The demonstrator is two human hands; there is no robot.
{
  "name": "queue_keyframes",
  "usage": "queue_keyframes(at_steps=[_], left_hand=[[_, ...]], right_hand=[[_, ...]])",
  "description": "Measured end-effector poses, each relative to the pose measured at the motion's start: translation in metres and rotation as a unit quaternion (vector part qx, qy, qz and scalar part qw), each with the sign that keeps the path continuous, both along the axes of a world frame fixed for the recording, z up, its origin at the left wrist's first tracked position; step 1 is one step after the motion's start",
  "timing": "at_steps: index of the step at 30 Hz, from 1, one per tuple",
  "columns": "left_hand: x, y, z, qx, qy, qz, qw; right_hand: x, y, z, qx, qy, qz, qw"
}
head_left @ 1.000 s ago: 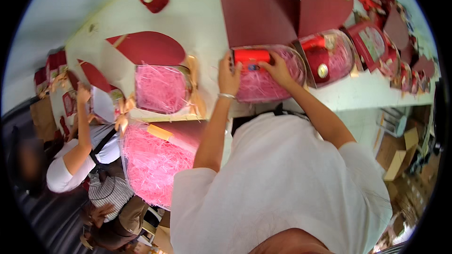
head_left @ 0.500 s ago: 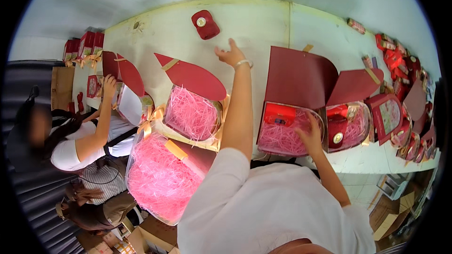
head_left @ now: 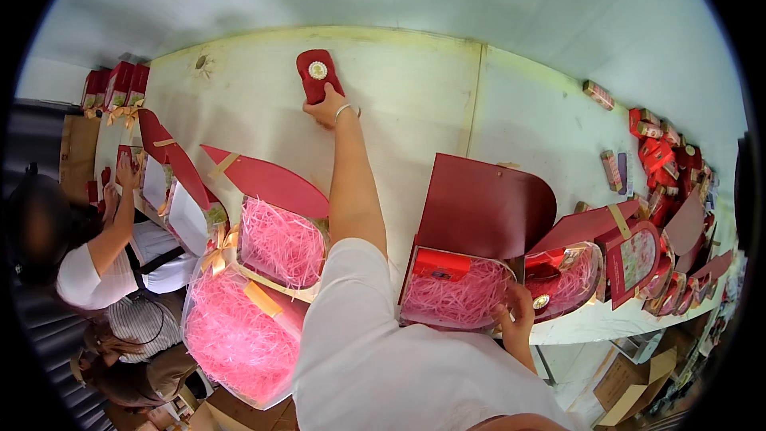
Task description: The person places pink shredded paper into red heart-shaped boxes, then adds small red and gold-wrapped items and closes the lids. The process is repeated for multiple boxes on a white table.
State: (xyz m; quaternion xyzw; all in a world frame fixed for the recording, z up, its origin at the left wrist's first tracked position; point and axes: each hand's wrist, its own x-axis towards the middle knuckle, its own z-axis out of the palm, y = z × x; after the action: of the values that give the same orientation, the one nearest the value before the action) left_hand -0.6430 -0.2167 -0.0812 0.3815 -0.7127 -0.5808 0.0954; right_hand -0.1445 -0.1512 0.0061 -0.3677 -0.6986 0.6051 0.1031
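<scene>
Left grip point(head_left: 325, 108) holding red case point(head_left: 317, 76) by its near end, thumb on top, close to far edge of desk point(head_left: 407, 112). Right grip point(head_left: 517, 316) at open box point(head_left: 483, 203), can't tell if holding.

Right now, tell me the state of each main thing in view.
Red case: gripped by left hand
Right hand: fingers bent, at middle box's rim
Middle box: lid open
Left box: lid open
Right box: lid open
Pink shred: loose, heaped
Carton: flaps open
</scene>
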Motion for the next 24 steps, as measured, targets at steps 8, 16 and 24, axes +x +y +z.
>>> queue_keyframes(at_steps=[8,16,24], left_hand=[[0.163,-0.005,0.143,0.252,0.342,-0.24,0.873],[0.24,-0.076,0.207,0.377,0.178,-0.531,0.738],[0.298,-0.091,0.215,0.381,0.128,-0.554,0.729]], right_hand=[[-0.032,0.012,0.041,0.142,0.085,0.062,0.984],[-0.065,0.016,0.109,0.116,0.246,0.047,0.961],[-0.056,-0.025,0.107,-0.094,0.302,0.016,0.948]])
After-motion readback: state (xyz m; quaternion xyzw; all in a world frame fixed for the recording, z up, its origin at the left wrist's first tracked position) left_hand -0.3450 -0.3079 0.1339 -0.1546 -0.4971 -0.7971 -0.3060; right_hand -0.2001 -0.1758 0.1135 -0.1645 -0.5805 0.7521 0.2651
